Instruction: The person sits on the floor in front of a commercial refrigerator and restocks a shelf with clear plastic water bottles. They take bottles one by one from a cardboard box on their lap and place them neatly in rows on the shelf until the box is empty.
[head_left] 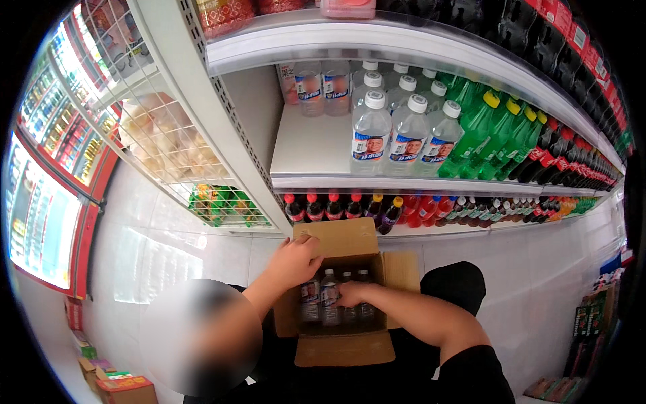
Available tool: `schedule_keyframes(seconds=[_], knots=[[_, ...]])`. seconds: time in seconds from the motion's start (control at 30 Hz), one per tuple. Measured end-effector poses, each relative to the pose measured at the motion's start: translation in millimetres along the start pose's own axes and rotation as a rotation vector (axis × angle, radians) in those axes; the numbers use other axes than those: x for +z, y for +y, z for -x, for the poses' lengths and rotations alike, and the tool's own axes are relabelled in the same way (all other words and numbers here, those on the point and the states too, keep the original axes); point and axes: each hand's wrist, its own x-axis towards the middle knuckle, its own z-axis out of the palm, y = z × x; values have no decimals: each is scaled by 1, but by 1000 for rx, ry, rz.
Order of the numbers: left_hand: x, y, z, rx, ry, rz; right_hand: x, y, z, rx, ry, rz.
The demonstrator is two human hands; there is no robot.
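The left forearm (274, 281) is partly blurred. Some fingers of the right hand (350, 293) are hidden, so its grip cannot be judged. The far pink container (348, 9) is cut by the edge; drinks (70, 151) in the left fridge (82, 246) are too small to be distinguished.

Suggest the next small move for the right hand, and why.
Probably grip the labelled clear plastic bottle and lift it straight up: the right hand is at its side, the brown cardboard box stands open above it, and the left hand is at the box's far-left corner.
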Motion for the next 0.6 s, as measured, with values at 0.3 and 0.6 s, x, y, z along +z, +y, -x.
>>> schedule_keyframes(seconds=[0.3,0.6], knots=[[6,-24,-4,-153,-254,-146,75,47,-97,210,168,-574],[3,-31,-3,-193,-345,-158,69,55,-138,313,283,-871]])
